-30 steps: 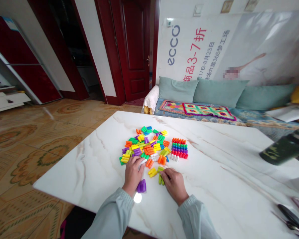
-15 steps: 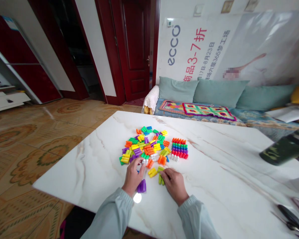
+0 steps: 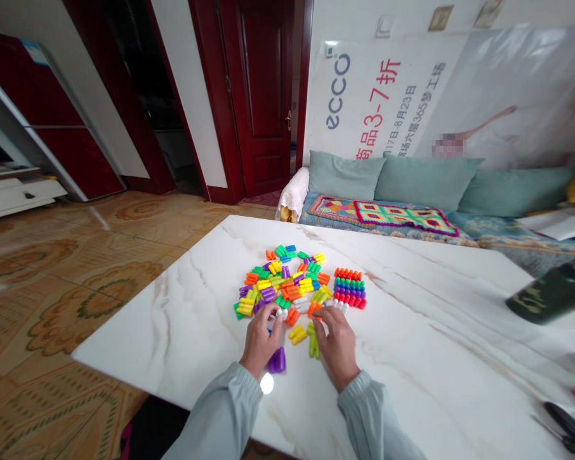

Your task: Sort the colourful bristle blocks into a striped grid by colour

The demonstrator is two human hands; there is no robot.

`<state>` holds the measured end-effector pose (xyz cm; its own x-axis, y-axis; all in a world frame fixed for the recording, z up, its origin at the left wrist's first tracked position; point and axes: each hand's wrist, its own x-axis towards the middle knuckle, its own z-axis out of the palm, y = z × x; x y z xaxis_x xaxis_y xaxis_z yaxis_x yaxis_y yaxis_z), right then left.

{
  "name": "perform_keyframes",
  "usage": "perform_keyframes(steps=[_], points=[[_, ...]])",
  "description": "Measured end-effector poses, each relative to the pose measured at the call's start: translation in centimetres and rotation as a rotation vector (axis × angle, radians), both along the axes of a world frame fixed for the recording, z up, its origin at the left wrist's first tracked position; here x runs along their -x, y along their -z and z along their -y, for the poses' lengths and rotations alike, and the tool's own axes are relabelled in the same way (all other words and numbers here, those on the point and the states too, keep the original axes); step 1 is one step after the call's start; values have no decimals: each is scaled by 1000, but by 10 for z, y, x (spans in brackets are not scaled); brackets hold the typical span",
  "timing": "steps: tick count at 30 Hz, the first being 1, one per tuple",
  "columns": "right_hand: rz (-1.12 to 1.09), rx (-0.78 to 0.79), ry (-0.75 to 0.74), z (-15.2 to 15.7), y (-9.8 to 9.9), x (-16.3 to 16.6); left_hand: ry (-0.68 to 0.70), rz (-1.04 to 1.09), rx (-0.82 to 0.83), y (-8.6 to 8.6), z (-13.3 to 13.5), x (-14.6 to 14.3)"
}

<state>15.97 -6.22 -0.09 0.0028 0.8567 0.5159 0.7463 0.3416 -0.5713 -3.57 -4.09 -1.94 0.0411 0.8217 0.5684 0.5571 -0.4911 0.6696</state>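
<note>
A loose pile of small coloured plastic blocks (image 3: 282, 281) lies on the white marble table (image 3: 412, 332). To its right sits a joined slab of block rows (image 3: 349, 288) in orange, green, purple, red and white. My left hand (image 3: 262, 338) rests at the pile's near edge with its fingertips pinching a white block (image 3: 280, 314). My right hand (image 3: 335, 340) reaches to the pile's edge, fingers on an orange block (image 3: 315, 308). Between the hands lie a yellow block (image 3: 297, 333) and a green block (image 3: 312, 342). A purple block (image 3: 277, 361) lies beside my left wrist.
A dark green cylinder (image 3: 551, 295) lies on the table at the right. Dark utensils (image 3: 568, 421) sit at the near right corner. Behind the table stands a sofa (image 3: 412, 191) with teal cushions and a crocheted throw. Tiled floor lies to the left.
My left hand picked up a white block at the pile's edge. My right hand slid forward from the green block to the orange one. The view shifted slightly.
</note>
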Motion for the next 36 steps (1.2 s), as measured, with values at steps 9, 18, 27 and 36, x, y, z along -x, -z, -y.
perform_keyframes(steps=[9,18,27,36], points=[[544,233,89,-43,-20,31,-71,-14,14,5,-4,1],[546,203,98,-48,-22,29,-48,-20,35,9,-6,0],[-690,376,-154,-19,-15,48,60,16,-17,5,-3,2],[-1134,597,-213,-9,12,75,39,69,7,0,-1,3]])
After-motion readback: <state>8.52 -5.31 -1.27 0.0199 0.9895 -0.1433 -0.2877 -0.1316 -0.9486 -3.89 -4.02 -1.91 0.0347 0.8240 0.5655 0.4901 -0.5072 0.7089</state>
